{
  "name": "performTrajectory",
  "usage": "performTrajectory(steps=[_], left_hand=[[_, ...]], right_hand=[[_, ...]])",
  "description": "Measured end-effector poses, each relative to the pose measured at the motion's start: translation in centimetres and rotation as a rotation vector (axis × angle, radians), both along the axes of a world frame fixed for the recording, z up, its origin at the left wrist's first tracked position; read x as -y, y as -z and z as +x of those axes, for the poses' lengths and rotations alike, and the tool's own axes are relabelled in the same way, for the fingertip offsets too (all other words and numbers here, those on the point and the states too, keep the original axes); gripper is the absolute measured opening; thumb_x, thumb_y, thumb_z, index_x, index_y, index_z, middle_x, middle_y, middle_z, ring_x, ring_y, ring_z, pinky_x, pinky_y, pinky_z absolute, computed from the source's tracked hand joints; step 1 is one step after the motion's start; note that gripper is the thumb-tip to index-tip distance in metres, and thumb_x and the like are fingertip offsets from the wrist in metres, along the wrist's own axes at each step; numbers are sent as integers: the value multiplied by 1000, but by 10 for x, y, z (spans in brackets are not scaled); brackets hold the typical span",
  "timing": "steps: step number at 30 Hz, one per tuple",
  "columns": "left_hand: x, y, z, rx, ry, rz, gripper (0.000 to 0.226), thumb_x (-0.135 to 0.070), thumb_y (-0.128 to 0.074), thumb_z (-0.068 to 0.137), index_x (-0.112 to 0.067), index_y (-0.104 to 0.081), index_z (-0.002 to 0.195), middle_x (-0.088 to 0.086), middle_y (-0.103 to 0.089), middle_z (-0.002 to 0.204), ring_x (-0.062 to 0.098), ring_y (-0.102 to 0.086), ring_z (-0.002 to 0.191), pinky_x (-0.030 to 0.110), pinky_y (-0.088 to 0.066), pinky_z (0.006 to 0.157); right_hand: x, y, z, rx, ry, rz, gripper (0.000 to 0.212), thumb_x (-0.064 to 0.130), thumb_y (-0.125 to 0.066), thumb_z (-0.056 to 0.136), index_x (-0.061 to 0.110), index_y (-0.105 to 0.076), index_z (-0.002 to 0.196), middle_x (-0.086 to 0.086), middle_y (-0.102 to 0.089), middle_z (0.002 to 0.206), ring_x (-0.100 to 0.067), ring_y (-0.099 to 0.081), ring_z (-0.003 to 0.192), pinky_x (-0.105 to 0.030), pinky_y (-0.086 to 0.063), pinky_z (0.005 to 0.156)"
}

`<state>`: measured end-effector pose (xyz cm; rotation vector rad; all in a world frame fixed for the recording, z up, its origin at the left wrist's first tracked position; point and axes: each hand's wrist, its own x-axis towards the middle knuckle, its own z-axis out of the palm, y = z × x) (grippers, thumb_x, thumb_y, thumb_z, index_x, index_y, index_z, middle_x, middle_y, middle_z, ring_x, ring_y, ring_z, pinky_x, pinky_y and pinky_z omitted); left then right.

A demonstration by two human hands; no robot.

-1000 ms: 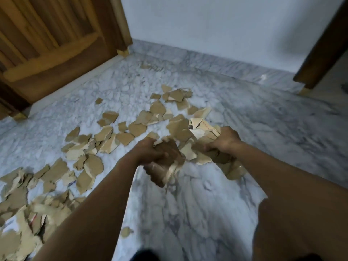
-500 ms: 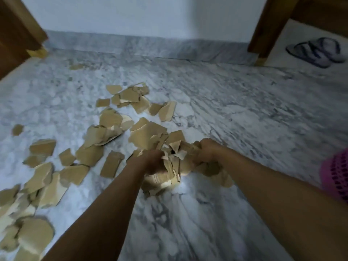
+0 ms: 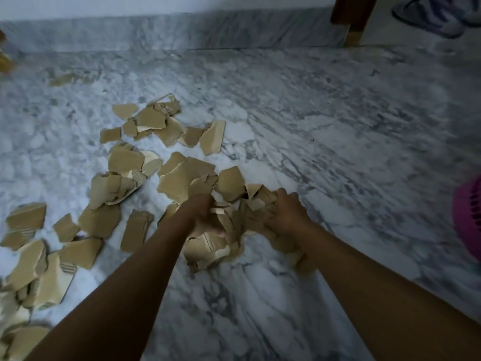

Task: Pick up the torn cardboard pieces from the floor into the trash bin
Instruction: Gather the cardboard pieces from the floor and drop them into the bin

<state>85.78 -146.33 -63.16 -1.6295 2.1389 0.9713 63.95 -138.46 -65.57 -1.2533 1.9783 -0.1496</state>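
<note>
The bunch of cardboard pieces [image 3: 217, 246] was bundled up just over the marble floor [image 3: 338, 126], left hand [image 3: 204, 213] and right hand [image 3: 286, 213] both curled tight around it, loose scraps [image 3: 125, 160] scattered to the left, pink bin [image 3: 468, 217] at the right edge.

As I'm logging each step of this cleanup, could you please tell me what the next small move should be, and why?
Probably carry the bundle rightward to the pink bin: the left hand and right hand both grip a full bunch of cardboard, and the bin shows at the right edge. The loose pieces on the floor can wait.
</note>
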Motion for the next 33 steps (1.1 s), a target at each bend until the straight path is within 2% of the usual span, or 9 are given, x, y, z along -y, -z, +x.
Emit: performTrajectory(steps=[4, 7, 10, 13, 16, 20, 25, 29, 33], left_hand=[[-3, -8, 4, -84, -45, 44, 69, -38, -93, 55, -26, -59, 114, -4, -66, 105, 18, -64, 97, 38, -55, 86], [-12, -19, 9, -143, -89, 5, 46, -34, -90, 65, -36, -56, 97, -10, -65, 93, 14, -64, 89, 31, -50, 72], [-24, -32, 20, -229, -186, -95, 49, -31, -88, 69, -22, -57, 107, -5, -66, 102, 17, -63, 97, 32, -51, 79], [-45, -53, 36, -227, -283, -203, 44, -29, -85, 74, -15, -54, 103, -5, -61, 91, 13, -59, 84, 21, -41, 62], [-71, -76, 55, -154, -328, -232, 49, -29, -87, 72, -9, -59, 107, 7, -66, 100, 25, -62, 94, 31, -44, 68], [-145, -108, 96, -11, -451, -123, 46, -37, -90, 65, -24, -59, 97, 0, -61, 94, 20, -56, 88, 28, -39, 69], [-249, -104, 140, 235, -482, 143, 45, -37, -93, 56, -23, -75, 94, -2, -72, 87, 18, -65, 85, 30, -52, 77], [-328, -68, 152, 241, -488, 272, 41, -32, -92, 58, -22, -74, 94, 1, -74, 95, 17, -67, 91, 26, -49, 78], [-367, -26, 152, 165, -466, 130, 50, -29, -88, 60, -16, -69, 105, 2, -59, 113, 20, -58, 105, 30, -47, 88]], right_hand=[[-5, 2, -2, -32, -39, -85, 43, 28, -68, 83, 16, -39, 113, -13, -52, 119, -34, -59, 104, -31, -38, 73], [-12, 0, 1, -71, -62, -150, 44, 27, -63, 87, 14, -39, 122, -11, -60, 113, -34, -62, 99, -32, -42, 72], [-18, -10, -4, -50, -26, -131, 51, 26, -67, 84, 15, -39, 125, -11, -60, 116, -36, -62, 105, -35, -49, 78], [-12, -29, -18, 125, 30, -47, 68, 37, -81, 71, 15, -48, 127, -7, -60, 116, -31, -61, 108, -32, -47, 80], [-1, -55, -23, 183, -200, 16, 61, 52, -80, 55, 16, -63, 101, -4, -67, 95, -25, -66, 91, -29, -45, 68], [-8, -95, 14, 326, -453, 73, 35, 23, -80, 75, 8, -68, 104, -7, -68, 92, -22, -64, 84, -31, -49, 66], [-32, -99, 86, 240, -797, 240, 85, 33, -92, 67, 21, -47, 138, 1, -54, 129, -26, -57, 116, -38, -53, 90], [-59, -92, 129, 106, -961, 358, 81, 48, -93, 59, 14, -54, 121, -5, -61, 120, -26, -60, 106, -43, -52, 97], [-82, -75, 155, 86, -1062, 314, 84, 52, -91, 59, 12, -55, 123, 0, -60, 125, -24, -58, 114, -39, -48, 102]])
